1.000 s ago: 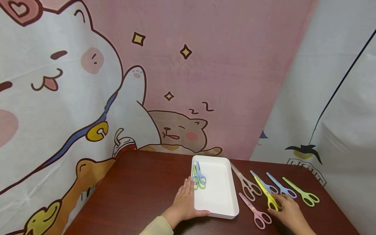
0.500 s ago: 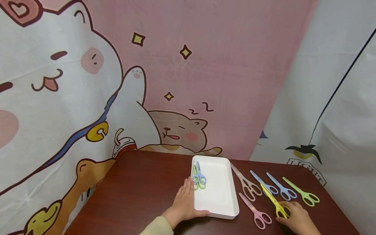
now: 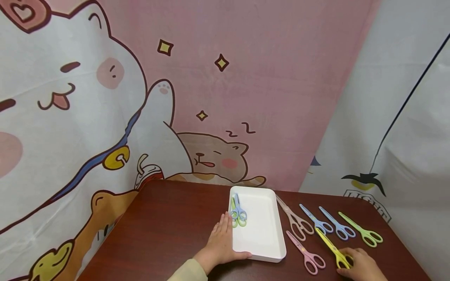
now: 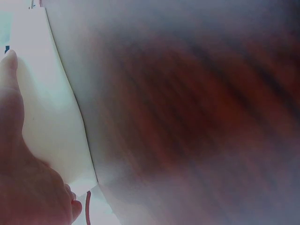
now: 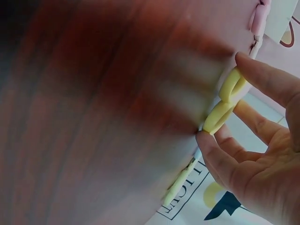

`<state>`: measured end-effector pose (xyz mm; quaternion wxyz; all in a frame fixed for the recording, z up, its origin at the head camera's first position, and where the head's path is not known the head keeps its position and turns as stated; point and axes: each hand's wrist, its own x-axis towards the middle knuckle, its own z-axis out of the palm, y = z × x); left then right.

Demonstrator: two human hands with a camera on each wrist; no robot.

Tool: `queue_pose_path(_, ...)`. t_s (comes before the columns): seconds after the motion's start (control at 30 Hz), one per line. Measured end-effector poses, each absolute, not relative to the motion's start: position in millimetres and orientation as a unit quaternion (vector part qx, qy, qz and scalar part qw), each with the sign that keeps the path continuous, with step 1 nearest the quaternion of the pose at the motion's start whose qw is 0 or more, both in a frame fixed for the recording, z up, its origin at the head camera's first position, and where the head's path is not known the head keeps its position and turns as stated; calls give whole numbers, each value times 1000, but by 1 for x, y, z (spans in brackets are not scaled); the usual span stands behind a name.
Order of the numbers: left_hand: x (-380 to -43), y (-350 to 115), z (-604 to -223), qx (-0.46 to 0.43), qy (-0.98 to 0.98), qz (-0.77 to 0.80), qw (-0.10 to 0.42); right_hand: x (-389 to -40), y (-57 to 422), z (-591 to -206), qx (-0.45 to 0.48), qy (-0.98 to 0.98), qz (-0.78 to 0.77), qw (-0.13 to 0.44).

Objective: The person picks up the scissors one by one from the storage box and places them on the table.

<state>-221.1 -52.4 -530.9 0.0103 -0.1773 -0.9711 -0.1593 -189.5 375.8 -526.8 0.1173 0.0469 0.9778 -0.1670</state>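
Observation:
My left hand lies with straight fingers along the left side of a white tray, its thumb at the tray's front edge. In the left wrist view the thumb rests against the white tray wall. Inside the tray, blue scissors lie over green scissors. At the right, my right hand holds yellow scissors by the handle loops, blades pointing away to the left. The right wrist view has the yellow loops between thumb and fingers, close to the tabletop.
Pink scissors lie left of the yellow pair, with dusty-pink scissors beside the tray. Farther back are two blue scissors and green scissors. The dark red table ends at a printed cloth backdrop.
My right hand has drawn the yellow scissors rightward and toward me, off the blue pair they overlapped. The left hand and tray have stayed put.

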Motion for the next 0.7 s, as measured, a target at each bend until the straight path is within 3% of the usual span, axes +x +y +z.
queue_pose_path(0.7,-227,-52,-545,-174,-973,-152,20,-183,382,-524,51,975,-163,141)
